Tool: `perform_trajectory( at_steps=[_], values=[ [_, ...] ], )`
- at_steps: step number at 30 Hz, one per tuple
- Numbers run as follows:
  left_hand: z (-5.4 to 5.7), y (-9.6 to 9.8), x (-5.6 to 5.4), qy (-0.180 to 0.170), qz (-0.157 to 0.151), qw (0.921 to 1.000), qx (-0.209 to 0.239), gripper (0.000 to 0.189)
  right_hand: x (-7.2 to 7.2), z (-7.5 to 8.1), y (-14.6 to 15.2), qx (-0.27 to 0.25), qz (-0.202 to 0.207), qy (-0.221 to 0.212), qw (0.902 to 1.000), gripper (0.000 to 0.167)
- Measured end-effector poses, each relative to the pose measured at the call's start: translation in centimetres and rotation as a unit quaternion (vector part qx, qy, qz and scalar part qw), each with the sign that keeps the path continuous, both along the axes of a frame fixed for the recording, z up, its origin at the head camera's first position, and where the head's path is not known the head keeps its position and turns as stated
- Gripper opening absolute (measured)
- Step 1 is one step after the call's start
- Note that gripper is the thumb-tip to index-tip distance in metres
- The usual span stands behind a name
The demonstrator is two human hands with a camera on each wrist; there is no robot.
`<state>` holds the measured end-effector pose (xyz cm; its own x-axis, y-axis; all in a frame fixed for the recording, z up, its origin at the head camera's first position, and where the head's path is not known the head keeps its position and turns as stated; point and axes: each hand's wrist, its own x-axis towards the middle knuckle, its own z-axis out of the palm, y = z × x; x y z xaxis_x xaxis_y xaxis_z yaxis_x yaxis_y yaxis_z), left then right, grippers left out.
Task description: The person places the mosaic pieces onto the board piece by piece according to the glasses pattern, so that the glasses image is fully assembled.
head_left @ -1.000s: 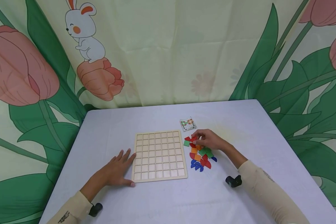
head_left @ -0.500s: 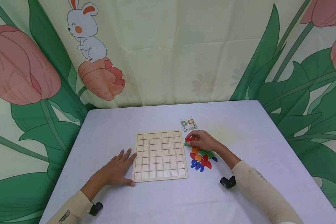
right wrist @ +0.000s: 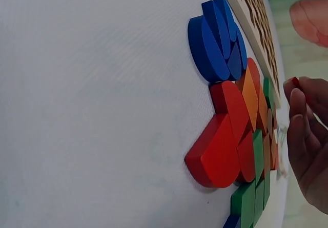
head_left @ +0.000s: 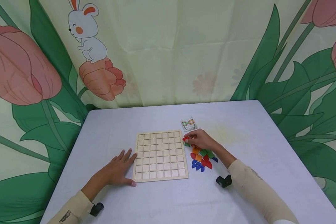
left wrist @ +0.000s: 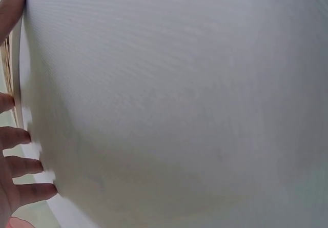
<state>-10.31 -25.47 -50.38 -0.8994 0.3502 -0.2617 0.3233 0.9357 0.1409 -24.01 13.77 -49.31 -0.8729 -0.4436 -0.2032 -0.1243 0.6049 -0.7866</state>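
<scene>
A square wooden grid board (head_left: 158, 160) lies on the white table. My left hand (head_left: 114, 171) has its fingers spread at the board's left edge; in the left wrist view, fingers (left wrist: 20, 166) and thumb reach along that edge. Just past the board's upper right corner, my right hand (head_left: 201, 139) pinches a red block (head_left: 185, 139) between thumb and fingers. The right wrist view shows a bit of that red block (right wrist: 295, 82) at the fingertips, the rest of it hidden. A green block (head_left: 187, 144) lies under those fingers.
Beside the board's right edge lies a pile with blue blocks (right wrist: 207, 46), red blocks (right wrist: 218, 153), orange blocks (head_left: 195, 150) and green blocks (right wrist: 243, 205). A small patterned card (head_left: 189, 124) sits behind the right hand. A flowered curtain (head_left: 168, 56) hangs behind the table.
My right hand has moved left from over the pile towards the board's upper right corner, with the red block in its fingers. The left hand has stayed at the board's edge.
</scene>
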Motion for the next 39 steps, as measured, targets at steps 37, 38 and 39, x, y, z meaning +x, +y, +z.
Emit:
perform_trajectory(
  at_steps=[37,38,39],
  values=[
    [-0.2,-0.2,0.0,-0.007,0.007,0.9999,0.005,0.123,-0.3,-0.8,-4.6,0.112,-0.021,0.114,0.9869,0.029],
    [-0.2,-0.2,0.0,-0.006,0.007,0.9999,0.005,0.123,-0.3,-0.8,-4.6,0.114,-0.021,0.114,0.9867,0.029],
    [-0.2,-0.2,-0.1,-0.006,0.008,0.9999,0.005,0.123,-0.3,-0.8,-4.7,0.115,-0.022,0.114,0.9866,0.028]
  ],
)
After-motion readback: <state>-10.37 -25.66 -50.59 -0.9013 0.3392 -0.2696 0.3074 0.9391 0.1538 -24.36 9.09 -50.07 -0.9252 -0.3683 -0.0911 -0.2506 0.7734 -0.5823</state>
